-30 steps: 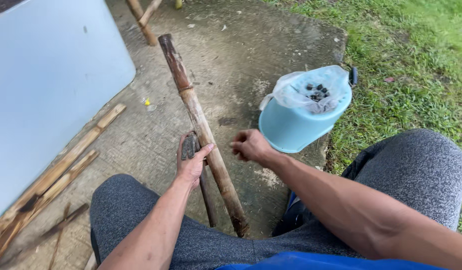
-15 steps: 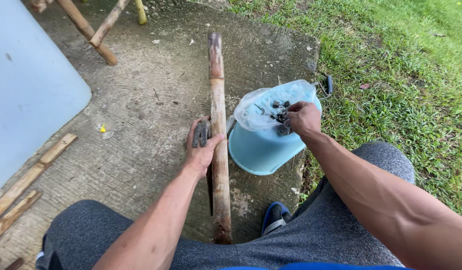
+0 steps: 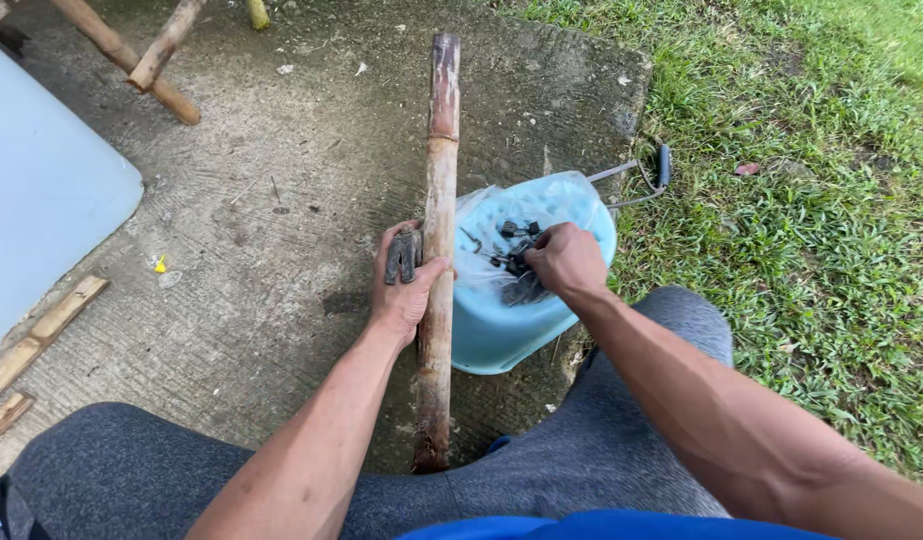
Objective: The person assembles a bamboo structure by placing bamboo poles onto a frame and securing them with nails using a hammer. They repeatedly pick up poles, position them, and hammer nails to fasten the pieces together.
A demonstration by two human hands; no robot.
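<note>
Underfoot, a rough concrete slab (image 3: pixel 281 200) fills most of the view, its right edge meeting a stretch of green grass (image 3: pixel 811 250). At the slab's left edge lies a pale blue-white panel (image 3: pixel 41 230) with a rounded corner, and below it two flat wooden slats (image 3: pixel 36 335) rest near the lower left corner. At the far left corner of the slab, thin bamboo sticks (image 3: pixel 131 60) cross each other.

A long bamboo pole (image 3: pixel 439 200) lies down the middle of the slab, from near its far edge to between the person's knees in grey trousers (image 3: pixel 111 470). Just right of the pole, close to the slab's right edge, sits a light blue plastic bucket (image 3: pixel 501 330), tilted toward the person, with a clear plastic bag (image 3: pixel 571 195) lining it and a wire handle with a dark grip (image 3: pixel 651 170) hanging out over the grass. Small dark metal pieces (image 3: pixel 511 235), too small to make out, lie inside the bag.

The left hand (image 3: pixel 409 285) is wrapped around the pole at about mid-length, its thumb across the top, and it also clamps a dark, worn metal tool (image 3: pixel 402 255) against the pole's left side. The right hand (image 3: pixel 564 262) reaches into the bucket, fingers curled down among the dark pieces; whether it grips one cannot be told.
</note>
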